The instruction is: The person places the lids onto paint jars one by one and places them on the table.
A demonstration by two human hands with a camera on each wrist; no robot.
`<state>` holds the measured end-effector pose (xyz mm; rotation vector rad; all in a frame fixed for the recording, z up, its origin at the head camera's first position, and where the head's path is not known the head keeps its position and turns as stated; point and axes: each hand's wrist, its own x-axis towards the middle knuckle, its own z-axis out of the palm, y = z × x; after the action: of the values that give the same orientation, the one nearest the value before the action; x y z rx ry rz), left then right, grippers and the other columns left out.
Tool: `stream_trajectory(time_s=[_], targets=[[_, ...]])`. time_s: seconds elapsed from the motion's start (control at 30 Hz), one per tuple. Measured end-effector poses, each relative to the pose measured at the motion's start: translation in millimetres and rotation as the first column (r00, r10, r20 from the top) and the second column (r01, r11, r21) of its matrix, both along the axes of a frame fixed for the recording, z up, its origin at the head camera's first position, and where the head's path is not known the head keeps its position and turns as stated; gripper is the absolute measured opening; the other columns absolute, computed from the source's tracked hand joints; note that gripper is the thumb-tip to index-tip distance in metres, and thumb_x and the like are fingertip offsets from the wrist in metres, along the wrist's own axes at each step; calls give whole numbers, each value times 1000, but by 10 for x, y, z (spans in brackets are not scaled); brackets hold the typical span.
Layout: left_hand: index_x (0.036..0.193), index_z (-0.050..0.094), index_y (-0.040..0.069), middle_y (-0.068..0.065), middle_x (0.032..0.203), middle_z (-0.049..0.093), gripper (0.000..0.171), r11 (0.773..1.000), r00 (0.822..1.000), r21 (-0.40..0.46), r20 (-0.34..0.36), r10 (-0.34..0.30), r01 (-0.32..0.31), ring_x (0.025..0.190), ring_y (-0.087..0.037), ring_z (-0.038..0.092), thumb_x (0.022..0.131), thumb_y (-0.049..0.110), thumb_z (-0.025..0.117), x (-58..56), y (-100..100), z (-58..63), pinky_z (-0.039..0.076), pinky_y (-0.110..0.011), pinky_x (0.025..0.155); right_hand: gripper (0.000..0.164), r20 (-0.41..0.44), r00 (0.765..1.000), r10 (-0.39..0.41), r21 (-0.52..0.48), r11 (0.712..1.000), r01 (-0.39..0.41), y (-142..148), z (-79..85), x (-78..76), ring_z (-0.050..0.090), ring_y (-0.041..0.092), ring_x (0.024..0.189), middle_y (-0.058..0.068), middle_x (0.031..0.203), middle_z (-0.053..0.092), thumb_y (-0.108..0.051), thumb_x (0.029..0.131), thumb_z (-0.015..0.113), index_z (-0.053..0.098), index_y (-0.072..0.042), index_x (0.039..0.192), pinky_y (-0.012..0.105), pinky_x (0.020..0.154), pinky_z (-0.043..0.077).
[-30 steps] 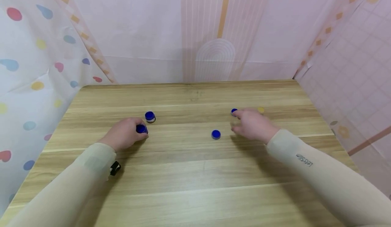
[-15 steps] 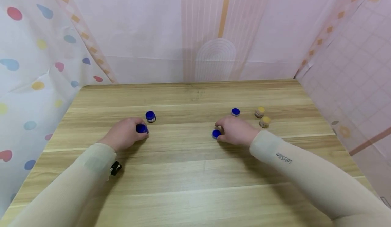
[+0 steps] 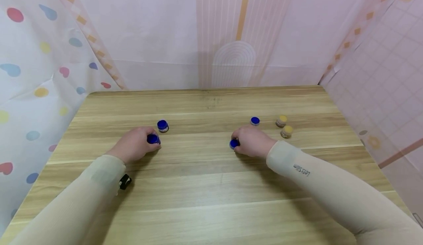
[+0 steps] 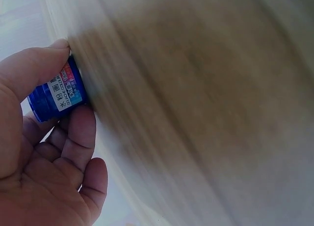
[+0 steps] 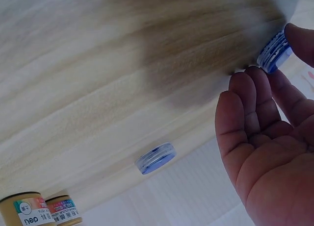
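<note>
My left hand (image 3: 133, 144) pinches a small blue gouache paint jar (image 4: 58, 91) between thumb and fingers, low on the wooden table; its printed label faces the palm in the left wrist view. Just beyond it stands a second blue paint jar (image 3: 162, 125). On the right, my right hand (image 3: 252, 141) pinches a flat round blue lid (image 5: 274, 52) by its rim, thumb on one side and fingers on the other. Another blue lid (image 3: 255, 120) lies on the table a little beyond that hand.
Two yellow-ochre paint jars, a farther one (image 3: 281, 120) and a nearer one (image 3: 286, 131), stand right of the lids. A small black object (image 3: 125, 181) shows beside the left forearm. Patterned cloths (image 3: 158, 36) rise behind and beside the wooden table (image 3: 198, 186).
My right hand has moved left and nearer, from the far blue lid to the near one, and now pinches it. Both ochre jars have come into full view. The left hand has stayed put.
</note>
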<state>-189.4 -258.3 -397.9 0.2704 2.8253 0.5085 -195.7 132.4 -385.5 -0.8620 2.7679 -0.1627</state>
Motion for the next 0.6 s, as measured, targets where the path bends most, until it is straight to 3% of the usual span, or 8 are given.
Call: stream_trajectory(time_s=[0.33, 0.6], targets=[[115, 69, 9, -12, 108, 70, 33, 1000, 1000, 4, 10, -2, 2, 95, -29, 62, 97, 35, 77, 8, -4, 2, 56, -48, 88, 23, 27, 999, -24, 9, 1000, 24, -38, -12, -1, 65, 19, 93, 5, 103, 73, -23, 96, 76, 74, -7, 113, 40, 91, 57], [119, 68, 9, -14, 112, 70, 36, 1000, 1000, 1, 30, 7, -7, 96, -30, 61, 97, 37, 76, 6, 6, 22, 55, -48, 88, 20, 62, 996, -69, -3, 998, 70, -47, -29, -2, 63, 18, 91, 3, 101, 71, -21, 96, 76, 73, -8, 110, 40, 92, 57]])
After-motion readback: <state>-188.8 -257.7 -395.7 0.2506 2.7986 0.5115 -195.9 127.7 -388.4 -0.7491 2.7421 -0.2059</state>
